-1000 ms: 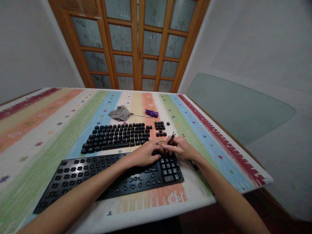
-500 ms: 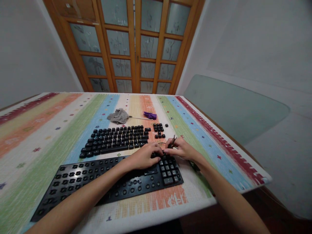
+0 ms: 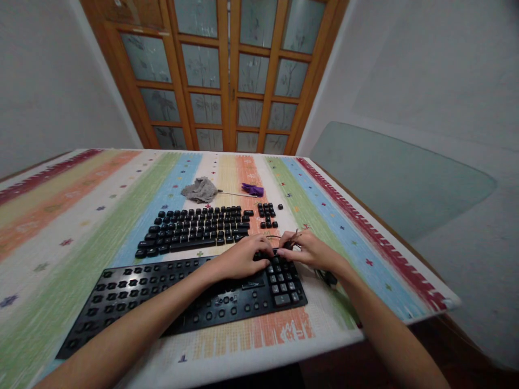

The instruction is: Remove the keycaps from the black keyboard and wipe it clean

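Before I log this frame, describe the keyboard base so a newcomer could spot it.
Find the striped tablecloth, then the rows of loose black keycaps on it. Nearer the camera, partly under the left hand, lies the keyboard base. Unlike those separate keycaps, it is one long black slab showing bare key sockets, with a block of fitted keys at its right end.
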The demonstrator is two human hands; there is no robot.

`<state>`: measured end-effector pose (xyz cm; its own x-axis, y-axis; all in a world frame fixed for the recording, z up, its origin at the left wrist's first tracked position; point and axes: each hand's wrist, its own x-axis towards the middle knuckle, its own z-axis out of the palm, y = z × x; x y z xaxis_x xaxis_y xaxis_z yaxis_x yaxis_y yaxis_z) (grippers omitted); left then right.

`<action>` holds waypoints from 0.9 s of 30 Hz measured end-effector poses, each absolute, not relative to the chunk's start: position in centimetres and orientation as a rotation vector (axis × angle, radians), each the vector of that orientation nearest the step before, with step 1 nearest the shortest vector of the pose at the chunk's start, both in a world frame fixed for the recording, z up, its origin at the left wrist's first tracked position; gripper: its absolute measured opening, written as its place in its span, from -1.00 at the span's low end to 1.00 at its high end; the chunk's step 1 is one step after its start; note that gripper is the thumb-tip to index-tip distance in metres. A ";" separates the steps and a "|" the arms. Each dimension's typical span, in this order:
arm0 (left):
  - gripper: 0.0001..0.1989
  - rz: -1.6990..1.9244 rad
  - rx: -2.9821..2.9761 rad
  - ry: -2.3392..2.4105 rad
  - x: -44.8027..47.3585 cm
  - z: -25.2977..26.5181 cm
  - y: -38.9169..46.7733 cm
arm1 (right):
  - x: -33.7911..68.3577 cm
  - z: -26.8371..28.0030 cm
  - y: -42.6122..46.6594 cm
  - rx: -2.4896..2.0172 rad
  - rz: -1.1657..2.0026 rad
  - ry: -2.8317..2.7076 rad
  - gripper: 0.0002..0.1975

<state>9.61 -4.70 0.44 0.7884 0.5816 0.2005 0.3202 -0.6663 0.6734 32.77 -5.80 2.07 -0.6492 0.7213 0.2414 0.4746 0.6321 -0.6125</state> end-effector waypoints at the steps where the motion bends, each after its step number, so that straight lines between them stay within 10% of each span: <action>1: -0.85 0.543 2.338 0.661 9.6 0.4 -4.7 | 32.7 2.0 -5.7 -0.939 0.755 -2.361 -0.76; 11: -0.84 0.575 2.323 0.684 9.6 0.4 -4.7 | 32.5 0.8 -4.8 -1.000 1.117 -2.134 -0.73; 27: -0.87 0.580 2.330 0.653 9.5 0.3 -4.6 | 33.0 2.8 -6.7 -0.782 0.678 -2.540 -0.83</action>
<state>9.55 -4.62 0.27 0.7791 0.5824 0.2320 0.2991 -0.6706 0.6789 32.99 -6.71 2.85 -0.7653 0.6034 0.2242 0.4112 0.7262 -0.5509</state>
